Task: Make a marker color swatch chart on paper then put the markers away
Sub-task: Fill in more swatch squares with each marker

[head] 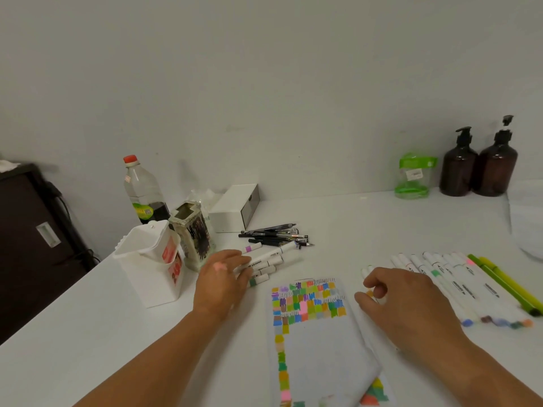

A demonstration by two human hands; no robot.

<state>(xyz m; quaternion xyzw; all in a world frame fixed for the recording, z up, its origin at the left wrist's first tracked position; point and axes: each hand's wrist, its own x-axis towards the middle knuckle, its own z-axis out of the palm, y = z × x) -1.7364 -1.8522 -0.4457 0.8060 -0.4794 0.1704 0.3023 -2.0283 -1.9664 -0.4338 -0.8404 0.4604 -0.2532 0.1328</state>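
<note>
Home desk, pens [276,237], pump bottles [477,168]

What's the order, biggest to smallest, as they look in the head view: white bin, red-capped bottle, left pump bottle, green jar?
1. White bin, though it sits nearest the camera.
2. Red-capped bottle and left pump bottle look alike; not ranked.
3. Green jar.

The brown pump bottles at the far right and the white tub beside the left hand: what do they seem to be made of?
Brown pump bottles: probably amber plastic, possibly glass; the look leaves it open. Glossy and slightly see-through, with black pumps that look plastic.
White tub: likely moulded plastic with a dull satin finish, judging by its thin, even walls and opaque white colour.
</note>
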